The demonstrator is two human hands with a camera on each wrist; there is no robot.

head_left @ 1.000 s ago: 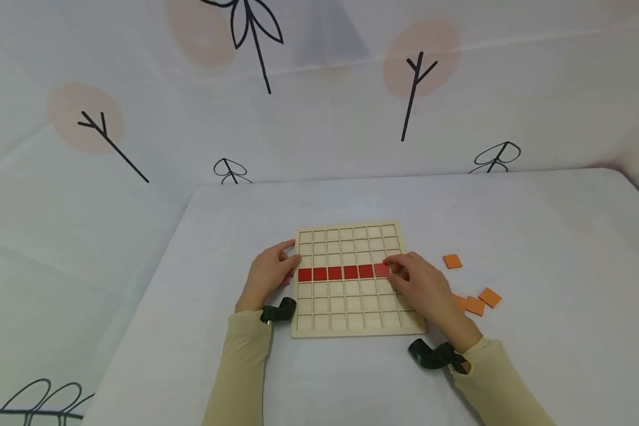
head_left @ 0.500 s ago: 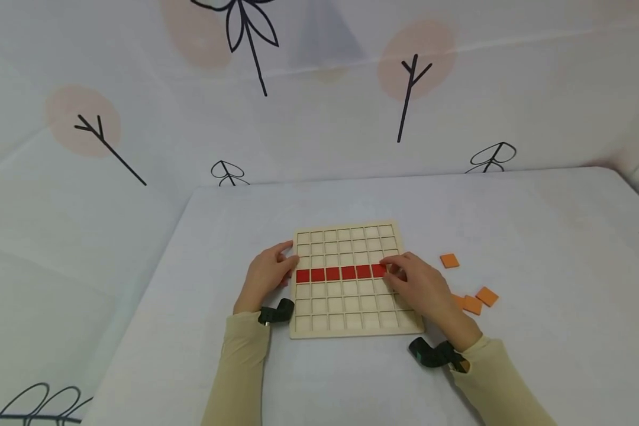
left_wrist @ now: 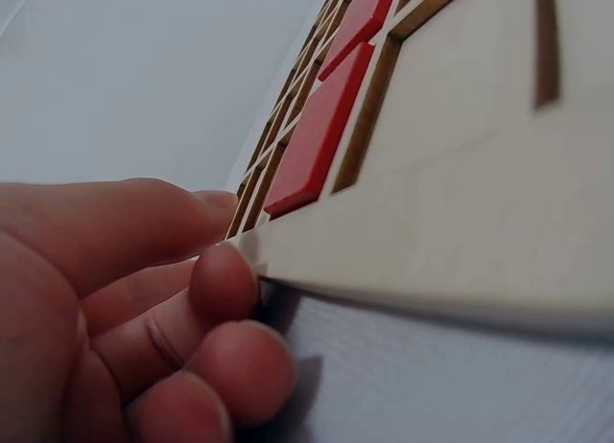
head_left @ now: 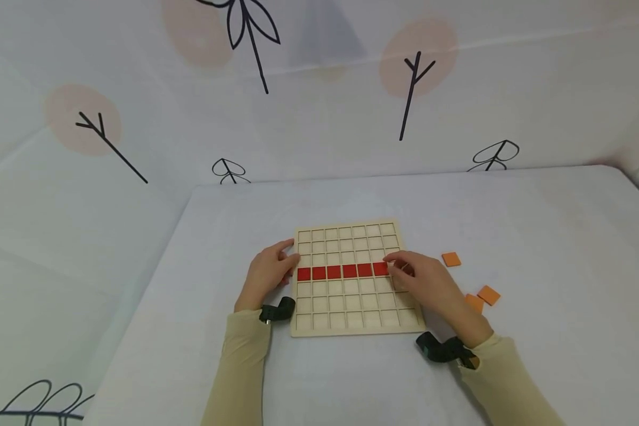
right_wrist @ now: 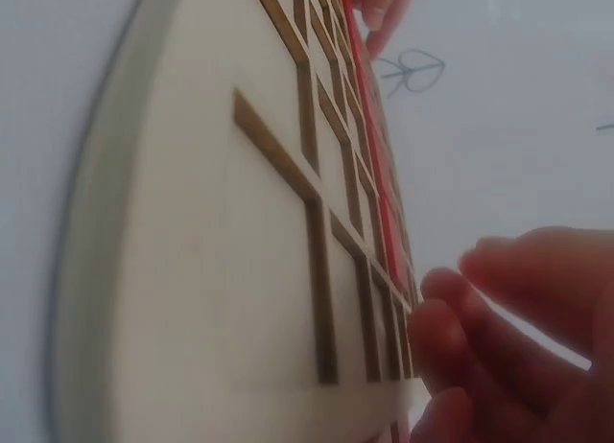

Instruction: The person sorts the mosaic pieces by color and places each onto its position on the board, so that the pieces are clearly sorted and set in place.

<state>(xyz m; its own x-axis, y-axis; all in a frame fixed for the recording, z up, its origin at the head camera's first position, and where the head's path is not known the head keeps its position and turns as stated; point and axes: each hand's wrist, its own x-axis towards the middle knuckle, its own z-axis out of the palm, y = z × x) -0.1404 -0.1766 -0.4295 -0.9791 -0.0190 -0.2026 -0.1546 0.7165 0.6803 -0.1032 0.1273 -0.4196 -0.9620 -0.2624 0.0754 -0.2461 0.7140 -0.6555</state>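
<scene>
A pale wooden grid board [head_left: 354,320] lies on the white table. Red square tiles [head_left: 349,271] fill most of one middle row, starting from its left end. My left hand [head_left: 266,275] holds the board's left edge, thumb and fingertips at the rim beside the first red tile [left_wrist: 317,141]. Over the right side of the board is my right hand [head_left: 428,287], thumb and index finger slightly bent beside the rightmost red tile [head_left: 380,269]. Nothing shows between those fingertips in the right wrist view.
Loose orange tiles lie right of the board: one by itself [head_left: 450,259] farther back, and another orange tile [head_left: 489,295] overlapping its neighbour [head_left: 474,302] near my right forearm. A patterned white cloth [head_left: 330,130] rises behind the table.
The rightmost red tile looked paler under my right fingertips and now sits in line with the row. My right hand has eased slightly right, covering one orange tile. The left hand stays put.
</scene>
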